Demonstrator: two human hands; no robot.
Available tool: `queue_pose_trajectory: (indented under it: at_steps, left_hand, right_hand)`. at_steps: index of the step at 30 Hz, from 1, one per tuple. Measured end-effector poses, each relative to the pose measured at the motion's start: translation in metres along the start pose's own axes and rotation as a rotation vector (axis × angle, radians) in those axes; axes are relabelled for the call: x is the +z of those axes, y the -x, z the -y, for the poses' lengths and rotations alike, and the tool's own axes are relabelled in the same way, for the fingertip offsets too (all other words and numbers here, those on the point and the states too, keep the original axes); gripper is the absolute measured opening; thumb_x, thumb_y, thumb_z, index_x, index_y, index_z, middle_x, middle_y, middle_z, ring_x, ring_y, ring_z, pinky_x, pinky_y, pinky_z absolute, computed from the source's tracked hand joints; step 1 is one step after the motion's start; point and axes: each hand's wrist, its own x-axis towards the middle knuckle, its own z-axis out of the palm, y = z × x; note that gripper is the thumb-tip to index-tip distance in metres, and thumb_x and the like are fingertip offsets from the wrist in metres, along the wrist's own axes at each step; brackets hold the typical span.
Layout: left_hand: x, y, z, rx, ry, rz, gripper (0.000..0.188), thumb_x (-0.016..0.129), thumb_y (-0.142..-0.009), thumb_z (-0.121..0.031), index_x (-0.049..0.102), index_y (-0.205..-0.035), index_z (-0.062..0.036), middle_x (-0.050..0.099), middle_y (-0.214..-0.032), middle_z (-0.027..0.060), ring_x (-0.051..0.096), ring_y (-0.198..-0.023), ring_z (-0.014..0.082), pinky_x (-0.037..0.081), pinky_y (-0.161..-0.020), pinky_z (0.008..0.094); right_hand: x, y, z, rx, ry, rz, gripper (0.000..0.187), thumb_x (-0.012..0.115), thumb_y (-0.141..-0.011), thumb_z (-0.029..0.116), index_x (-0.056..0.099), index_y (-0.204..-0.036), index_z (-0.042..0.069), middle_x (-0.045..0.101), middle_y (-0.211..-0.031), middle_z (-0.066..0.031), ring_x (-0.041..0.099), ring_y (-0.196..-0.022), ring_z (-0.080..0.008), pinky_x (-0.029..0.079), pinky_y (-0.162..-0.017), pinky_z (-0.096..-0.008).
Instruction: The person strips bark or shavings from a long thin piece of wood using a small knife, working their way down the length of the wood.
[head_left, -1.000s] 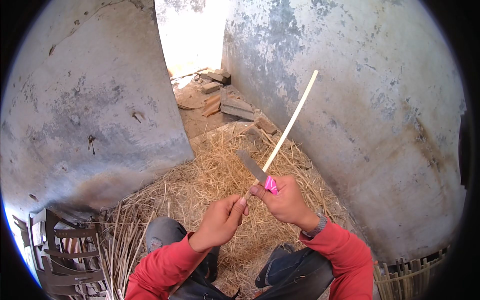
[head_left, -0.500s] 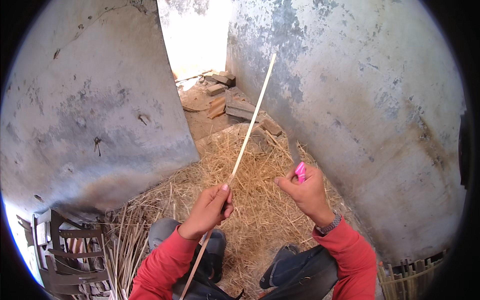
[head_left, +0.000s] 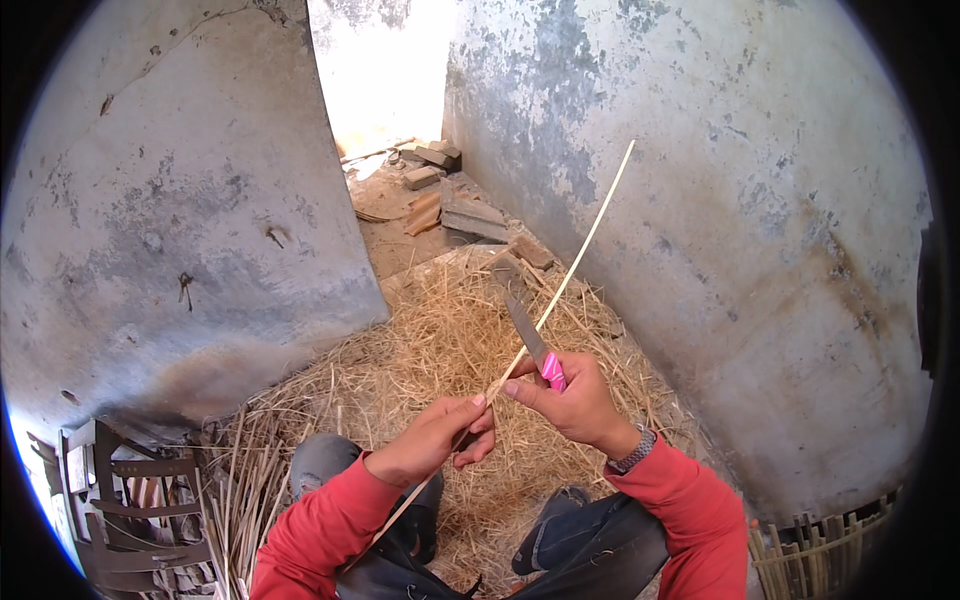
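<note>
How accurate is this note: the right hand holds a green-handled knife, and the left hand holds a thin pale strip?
Not quite: the handle is pink, not green, as the head view shows. The rest stands: the right hand holds the knife, and the left hand holds the thin pale strip.

Knife handle (head_left: 554,371): mostly covered by right hand (head_left: 575,405). Strip (head_left: 585,235): section masked by left hand (head_left: 435,438); lower end not discernible near left sleeve (head_left: 325,520). Left sleeve, right sleeve (head_left: 690,500): cut off by lower edge. Wristband (head_left: 634,454): too small to tell whether watch. Dark frame (head_left: 155,468): cropped at left rim. Doorway (head_left: 385,80): detail lost to glare.
</note>
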Motion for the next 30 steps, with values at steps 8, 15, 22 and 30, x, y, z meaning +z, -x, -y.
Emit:
queue_pose_trajectory:
  at_steps: [8, 15, 22, 30]
  left_hand:
    - [0.0, 0.002, -0.001, -0.001, 0.013, 0.053, 0.044, 0.034, -0.114, -0.037, 0.058, -0.093, -0.0071, 0.058, -0.067, 0.0051, 0.044, -0.049, 0.0078, 0.035, -0.047, 0.0215]
    - [0.003, 0.013, -0.022, -0.047, -0.219, 0.107, 0.033, 0.045, -0.111, -0.019, 0.064, -0.132, -0.0009, 0.071, -0.082, 0.0041, 0.057, -0.058, 0.0052, 0.044, -0.051, 0.0197]
    - [-0.009, 0.025, -0.017, -0.029, -0.383, 0.197, 0.03, 0.056, -0.108, -0.019, 0.069, -0.127, -0.0008, 0.074, -0.09, 0.0026, 0.068, -0.073, 0.0058, 0.052, -0.063, 0.0188]
    - [0.002, 0.027, -0.021, 0.002, -0.299, 0.15, 0.036, 0.046, -0.112, -0.02, 0.058, -0.141, -0.0022, 0.055, -0.071, -0.0034, 0.051, -0.057, 0.0038, 0.043, -0.053, 0.0211]
  right_hand:
    - [-0.007, -0.004, -0.004, 0.012, -0.183, -0.138, 0.017, 0.074, -0.096, 0.017, 0.072, -0.092, 0.001, 0.054, -0.063, 0.0081, 0.043, -0.054, -0.0009, 0.031, -0.047, -0.0229]
    - [-0.046, -0.012, -0.009, -0.051, -0.303, -0.446, 0.015, 0.066, -0.098, 0.015, 0.06, -0.089, 0.005, 0.043, -0.059, 0.0067, 0.032, -0.044, -0.0031, 0.024, -0.041, -0.0236]
    - [-0.072, -0.01, -0.002, -0.096, -0.388, -0.608, 0.013, 0.066, -0.098, 0.016, 0.06, -0.091, 0.007, 0.041, -0.059, 0.0073, 0.03, -0.044, -0.0026, 0.022, -0.04, -0.0238]
    - [-0.079, -0.006, -0.011, -0.083, -0.097, -0.455, 0.036, 0.059, -0.106, 0.031, 0.06, -0.082, 0.004, 0.046, -0.062, 0.0063, 0.038, -0.06, -0.0028, 0.032, -0.052, -0.0245]
